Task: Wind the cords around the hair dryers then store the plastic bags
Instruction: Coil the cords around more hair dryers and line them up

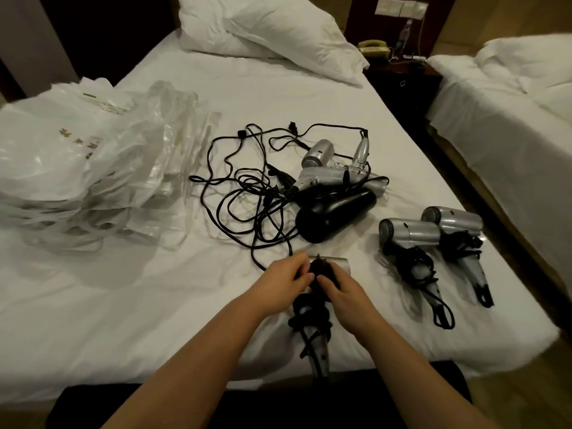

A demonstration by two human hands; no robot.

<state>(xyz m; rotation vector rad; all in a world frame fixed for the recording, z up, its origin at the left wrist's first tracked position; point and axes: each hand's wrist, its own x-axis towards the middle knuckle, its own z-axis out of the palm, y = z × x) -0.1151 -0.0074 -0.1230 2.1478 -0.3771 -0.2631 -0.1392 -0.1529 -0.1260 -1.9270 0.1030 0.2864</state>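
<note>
A silver hair dryer (318, 351) lies on the white bed (185, 305) in front of me, its black cord (309, 314) wound round the handle. My left hand (286, 278) and my right hand (340, 287) both pinch the cord bundle at the dryer's body. To the right lie two silver dryers (411, 235) (458, 222) with their cords wrapped. Behind my hands is a heap of several dryers, one black (334, 216), with loose tangled cords (247, 193). A pile of clear and white plastic bags (93, 162) sits at the left.
Pillows (263, 29) lie at the head of the bed. A dark nightstand (402, 75) with a telephone (373, 48) stands between this bed and a second bed (510, 103) on the right. The bed's near edge meets a dark bench below my arms.
</note>
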